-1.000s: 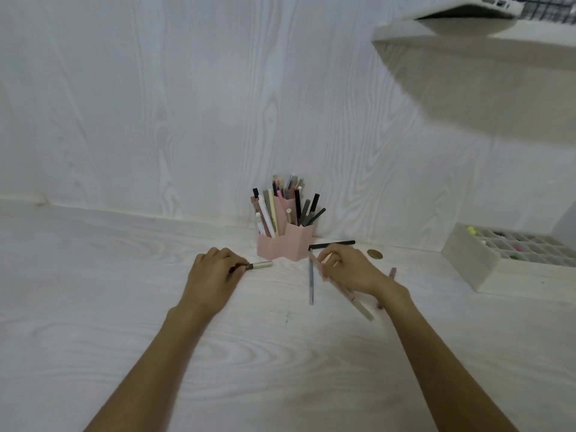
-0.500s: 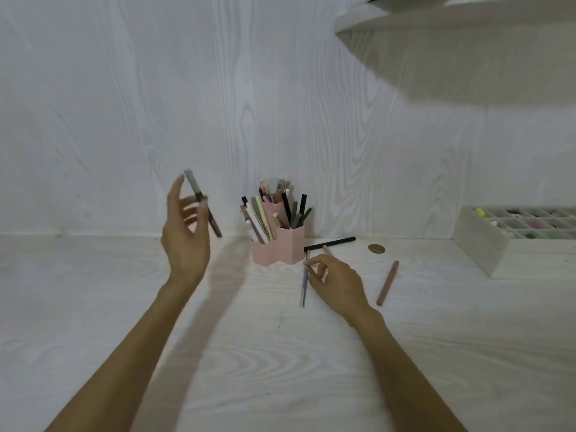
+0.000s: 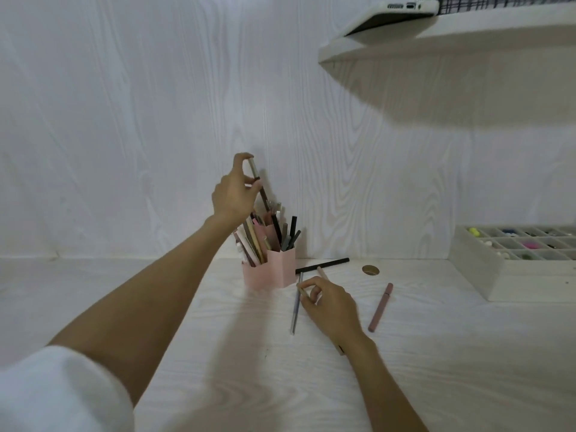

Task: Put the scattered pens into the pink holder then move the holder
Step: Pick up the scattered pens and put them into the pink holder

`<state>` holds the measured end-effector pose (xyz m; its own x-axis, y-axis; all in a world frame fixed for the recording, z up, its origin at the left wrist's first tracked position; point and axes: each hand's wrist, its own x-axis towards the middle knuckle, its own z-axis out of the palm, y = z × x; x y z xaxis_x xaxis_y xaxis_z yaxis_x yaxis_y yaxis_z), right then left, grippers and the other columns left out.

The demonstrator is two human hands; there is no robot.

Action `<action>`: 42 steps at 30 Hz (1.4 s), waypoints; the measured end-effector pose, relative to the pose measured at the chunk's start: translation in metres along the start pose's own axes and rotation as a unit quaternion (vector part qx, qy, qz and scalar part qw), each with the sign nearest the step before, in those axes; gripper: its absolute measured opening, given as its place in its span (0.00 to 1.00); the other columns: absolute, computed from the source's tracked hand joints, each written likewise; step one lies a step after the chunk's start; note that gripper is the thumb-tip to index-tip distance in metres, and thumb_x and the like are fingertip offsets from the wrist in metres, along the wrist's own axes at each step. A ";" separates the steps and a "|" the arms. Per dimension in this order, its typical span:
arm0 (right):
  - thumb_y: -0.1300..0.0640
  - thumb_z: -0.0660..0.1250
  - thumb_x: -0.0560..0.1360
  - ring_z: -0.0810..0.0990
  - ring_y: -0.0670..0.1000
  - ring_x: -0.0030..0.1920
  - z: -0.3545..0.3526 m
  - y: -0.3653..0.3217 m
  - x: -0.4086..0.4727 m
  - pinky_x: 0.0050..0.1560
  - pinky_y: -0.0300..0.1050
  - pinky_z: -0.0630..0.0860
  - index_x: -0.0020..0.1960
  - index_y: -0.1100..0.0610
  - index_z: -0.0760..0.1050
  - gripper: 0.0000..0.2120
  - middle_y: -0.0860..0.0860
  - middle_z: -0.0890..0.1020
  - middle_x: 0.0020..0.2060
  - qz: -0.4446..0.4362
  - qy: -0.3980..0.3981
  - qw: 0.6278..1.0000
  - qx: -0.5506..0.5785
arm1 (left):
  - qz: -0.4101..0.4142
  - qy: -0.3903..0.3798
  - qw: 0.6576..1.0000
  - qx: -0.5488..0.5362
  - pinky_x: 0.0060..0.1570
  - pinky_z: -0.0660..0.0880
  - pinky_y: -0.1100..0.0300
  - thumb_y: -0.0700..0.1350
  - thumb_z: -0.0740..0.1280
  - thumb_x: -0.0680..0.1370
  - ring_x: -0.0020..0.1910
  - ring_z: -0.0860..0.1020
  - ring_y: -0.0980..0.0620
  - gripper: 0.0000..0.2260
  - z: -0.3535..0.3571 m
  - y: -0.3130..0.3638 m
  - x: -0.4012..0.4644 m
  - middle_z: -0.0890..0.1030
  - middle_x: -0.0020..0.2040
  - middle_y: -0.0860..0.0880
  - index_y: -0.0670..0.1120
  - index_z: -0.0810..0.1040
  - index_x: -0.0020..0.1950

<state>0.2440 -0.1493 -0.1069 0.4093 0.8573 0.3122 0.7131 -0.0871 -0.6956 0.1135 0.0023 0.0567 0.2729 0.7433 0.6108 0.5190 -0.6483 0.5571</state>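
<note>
Left hand [image 3: 232,194] pinches a pen [image 3: 258,185] above the pink holder [image 3: 274,271]; right hand [image 3: 330,302] seemingly pinches a beige pen [image 3: 321,271] on the tabletop [image 3: 218,353].

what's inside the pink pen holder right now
The pink plastic hexagonal holder is packed with upright pens in black, beige, pink and grey. Their lower ends and the holder's bottom are hidden by its walls.

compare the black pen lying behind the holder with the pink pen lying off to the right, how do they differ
The black pen is dark and lies nearly crosswise, one end close to the pink holder; the pink pen is dusty pink and lies nearly lengthwise, pointing away from the person. The black pen sits further back near the wall; the pink pen is nearer, right of the right hand. Both lie flat on the table, untouched.
</note>
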 end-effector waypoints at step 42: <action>0.60 0.62 0.78 0.81 0.48 0.38 -0.046 -0.028 0.004 0.37 0.36 0.78 0.68 0.55 0.68 0.18 0.53 0.82 0.42 0.129 0.103 0.888 0.428 | 0.129 -0.231 0.964 0.017 0.50 0.65 0.62 0.62 0.64 0.74 0.54 0.70 0.60 0.13 0.031 -0.068 -0.172 0.78 0.52 0.62 0.57 0.82 0.51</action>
<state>0.2522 -0.1669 -0.0566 0.6540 0.7467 0.1215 -0.0785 0.2267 -0.9708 0.0566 -0.0763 -0.1038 0.7243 0.5573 0.4060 0.4095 -0.8214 0.3970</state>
